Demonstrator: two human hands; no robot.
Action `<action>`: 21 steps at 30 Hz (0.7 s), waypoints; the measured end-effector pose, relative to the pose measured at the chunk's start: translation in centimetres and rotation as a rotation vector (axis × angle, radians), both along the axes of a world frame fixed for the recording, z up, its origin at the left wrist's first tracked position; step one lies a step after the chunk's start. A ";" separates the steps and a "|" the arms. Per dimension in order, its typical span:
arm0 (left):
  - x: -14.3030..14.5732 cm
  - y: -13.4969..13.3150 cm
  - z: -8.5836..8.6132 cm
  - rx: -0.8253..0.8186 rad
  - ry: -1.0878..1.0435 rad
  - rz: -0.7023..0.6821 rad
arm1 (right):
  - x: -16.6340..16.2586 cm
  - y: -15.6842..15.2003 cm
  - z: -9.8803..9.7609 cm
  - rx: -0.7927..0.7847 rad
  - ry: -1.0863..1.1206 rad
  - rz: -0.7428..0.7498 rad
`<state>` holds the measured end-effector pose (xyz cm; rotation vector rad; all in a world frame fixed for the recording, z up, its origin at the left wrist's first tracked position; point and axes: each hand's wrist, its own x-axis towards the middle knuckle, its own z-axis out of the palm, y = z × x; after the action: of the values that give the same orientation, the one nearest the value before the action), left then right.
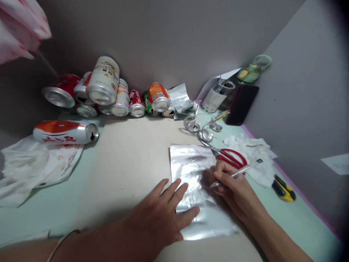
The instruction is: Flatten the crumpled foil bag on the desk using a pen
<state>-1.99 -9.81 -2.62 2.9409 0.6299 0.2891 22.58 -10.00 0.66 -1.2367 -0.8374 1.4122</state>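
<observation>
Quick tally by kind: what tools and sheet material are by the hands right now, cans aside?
Aluminium sheet: 1
Silver pen, held in the right hand: 1
Red-handled scissors: 1
Yellow utility knife: 1
Total: 4

Left hand and right hand: two. One metal sheet, one silver pen, one red scissors, one yellow cutter, one phone, roughly eleven cans, three cut can rings.
</observation>
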 end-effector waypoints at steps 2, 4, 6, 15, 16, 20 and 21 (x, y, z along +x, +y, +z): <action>0.0 0.3 0.4 0.003 0.004 -0.021 | 0.2 0.1 0.5 0.019 0.050 -0.041; -0.1 0.7 1.0 -0.012 0.044 -0.054 | 0.3 0.0 0.9 0.079 0.061 -0.094; 0.0 1.1 1.6 -0.051 0.109 -0.077 | 0.5 -0.2 1.3 0.138 0.053 -0.141; -0.3 1.6 4.1 -0.120 0.207 -0.054 | 1.7 0.6 1.9 0.266 -0.096 -0.284; -0.5 1.6 4.6 -0.135 0.187 -0.060 | 1.9 0.8 1.8 0.287 -0.113 -0.297; -1.2 2.3 5.7 -0.224 0.002 -0.057 | 2.5 0.9 1.8 0.386 -0.230 -0.355; -1.4 2.6 5.9 -0.249 -0.025 -0.029 | 2.6 0.8 1.9 0.414 -0.279 -0.376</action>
<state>-3.43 -7.23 3.30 2.7016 0.5743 0.2265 25.13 -9.25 2.61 -1.2007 -0.9675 0.7305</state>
